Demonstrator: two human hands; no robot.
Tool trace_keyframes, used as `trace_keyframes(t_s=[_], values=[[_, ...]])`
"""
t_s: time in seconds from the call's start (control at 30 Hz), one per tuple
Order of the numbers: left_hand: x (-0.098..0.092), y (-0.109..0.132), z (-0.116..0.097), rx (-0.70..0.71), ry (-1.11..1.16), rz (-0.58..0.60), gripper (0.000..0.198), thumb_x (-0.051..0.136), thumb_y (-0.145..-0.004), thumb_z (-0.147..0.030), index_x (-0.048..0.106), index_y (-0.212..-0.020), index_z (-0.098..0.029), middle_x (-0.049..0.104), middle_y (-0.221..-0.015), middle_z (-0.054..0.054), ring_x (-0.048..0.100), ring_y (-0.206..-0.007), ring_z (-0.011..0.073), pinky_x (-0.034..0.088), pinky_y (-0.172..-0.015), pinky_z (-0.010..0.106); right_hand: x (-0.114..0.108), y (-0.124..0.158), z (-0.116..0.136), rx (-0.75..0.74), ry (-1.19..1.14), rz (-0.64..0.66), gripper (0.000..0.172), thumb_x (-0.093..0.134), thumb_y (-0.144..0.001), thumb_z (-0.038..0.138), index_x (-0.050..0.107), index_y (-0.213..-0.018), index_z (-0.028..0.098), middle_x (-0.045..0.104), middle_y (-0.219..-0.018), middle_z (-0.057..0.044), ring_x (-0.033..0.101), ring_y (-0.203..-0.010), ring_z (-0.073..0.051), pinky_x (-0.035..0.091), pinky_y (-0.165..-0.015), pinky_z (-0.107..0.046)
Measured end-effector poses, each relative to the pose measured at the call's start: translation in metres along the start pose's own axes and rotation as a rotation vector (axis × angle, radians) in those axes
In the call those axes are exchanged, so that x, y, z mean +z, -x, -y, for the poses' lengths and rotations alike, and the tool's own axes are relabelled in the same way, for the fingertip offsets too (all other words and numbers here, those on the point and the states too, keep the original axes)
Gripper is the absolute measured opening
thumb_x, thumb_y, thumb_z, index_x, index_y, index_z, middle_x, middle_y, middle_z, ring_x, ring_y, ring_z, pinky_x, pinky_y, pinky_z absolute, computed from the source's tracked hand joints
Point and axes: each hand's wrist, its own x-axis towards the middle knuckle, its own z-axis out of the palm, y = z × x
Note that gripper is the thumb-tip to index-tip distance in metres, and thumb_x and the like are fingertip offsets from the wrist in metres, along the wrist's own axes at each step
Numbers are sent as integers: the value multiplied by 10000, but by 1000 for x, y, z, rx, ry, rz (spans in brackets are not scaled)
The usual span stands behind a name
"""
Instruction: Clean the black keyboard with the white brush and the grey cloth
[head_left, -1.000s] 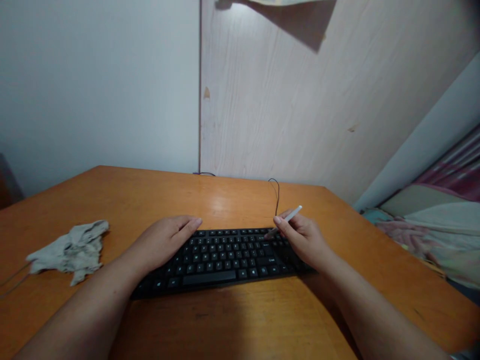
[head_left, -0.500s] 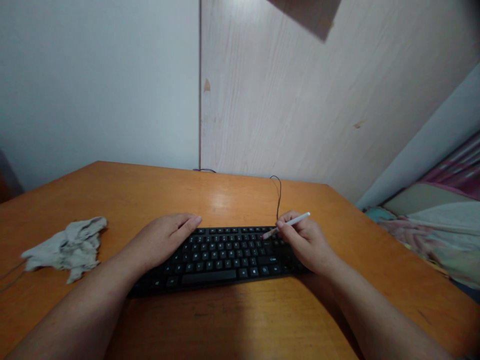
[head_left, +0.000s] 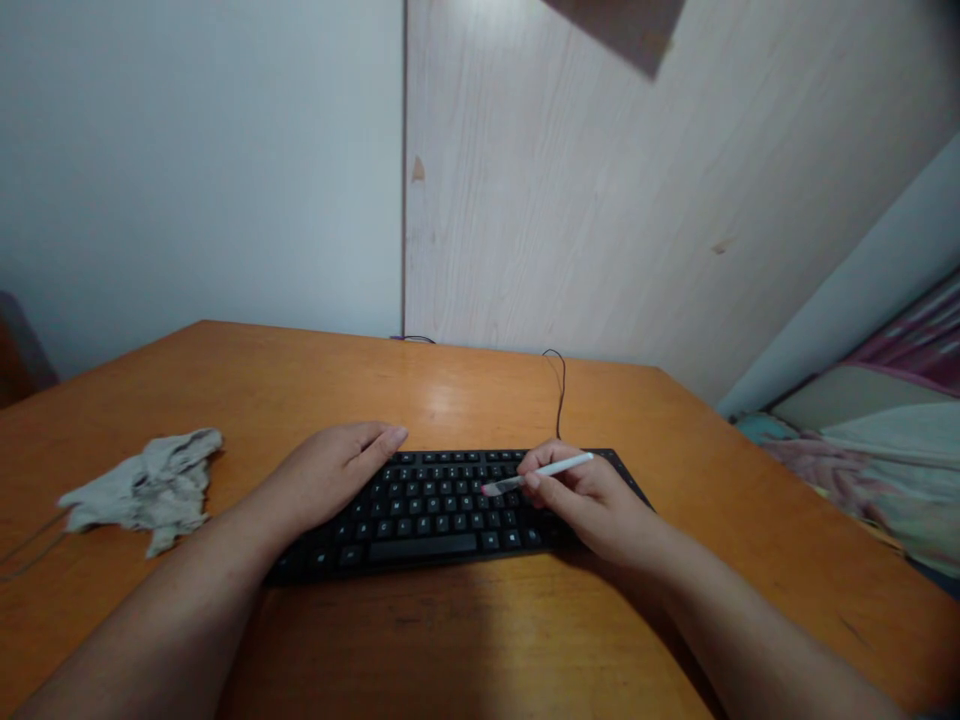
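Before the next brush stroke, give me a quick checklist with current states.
1. Brush held: ok. The right hand grips the white-handled brush.
2. Brush tip on the keys: cannot tell. It is at the keys, but contact isn't clear.
3. Left hand on the keyboard: ok, over its left end. How firmly it presses: cannot tell.
4. All keys visible: not ok. Both hands cover some.
5. Cloth apart from the keyboard: ok, off to the left on the desk.
6. Cable unplugged: cannot tell. Its far end is out of sight.
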Motion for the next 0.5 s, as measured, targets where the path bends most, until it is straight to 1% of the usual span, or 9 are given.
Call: trace_keyframes(t_s=[0.07, 0.13, 0.2, 0.27, 0.37, 0.43, 0.5], values=[[0, 0, 0, 0, 5, 3, 553, 317, -974, -641, 657, -819, -234, 745, -889, 59, 678, -875, 277, 504, -796, 358, -7, 1, -3, 6, 28, 28, 145, 561, -964, 340, 638, -940, 220, 588, -804, -7, 526, -726, -160, 405, -659, -280], [0, 0, 0, -1, 9, -3, 552, 317, -974, -644, 655, -821, -235, 744, -887, 60, 678, -876, 276, 503, -799, 358, -16, 1, -5, 18, 68, 23, 119, 553, -948, 304, 632, -923, 219, 568, -768, 3, 513, -698, -156, 392, -634, -273], [0, 0, 0, 0, 5, -8, 553, 316, -975, -646, 654, -823, -236, 743, -890, 59, 679, -878, 275, 502, -806, 358, -24, 0, -6, 22, 109, -19, 100, 564, -922, 281, 625, -882, 212, 555, -740, 7, 513, -685, -156, 387, -626, -270], [0, 0, 1, 0, -4, -4, 556, 314, -975, -648, 655, -820, -238, 743, -885, 56, 680, -873, 275, 502, -803, 357, -28, -1, -5, 18, 120, -62, 104, 571, -912, 279, 615, -851, 206, 569, -750, 0, 524, -694, -157, 395, -636, -271], [0, 0, 1, -5, -7, -1, 560, 317, -972, -653, 668, -835, -238, 746, -896, 57, 682, -877, 277, 503, -803, 358, -23, -2, -4, 19, 79, -81, 154, 581, -935, 337, 603, -858, 205, 596, -785, -12, 532, -710, -159, 407, -644, -275], [0, 0, 0, -7, -5, -5, 562, 323, -969, -654, 682, -856, -237, 749, -921, 61, 684, -893, 279, 502, -822, 366, -17, -1, -4, 25, 56, -53, 191, 589, -947, 384, 598, -871, 209, 591, -786, -10, 527, -712, -158, 408, -641, -275], [0, 0, 0, -8, -4, -10, 565, 328, -966, -654, 694, -867, -235, 752, -938, 67, 682, -907, 281, 500, -843, 376, -13, -1, -5, 23, 62, -14, 180, 582, -952, 380, 596, -884, 214, 578, -782, -4, 519, -714, -158, 406, -633, -273]])
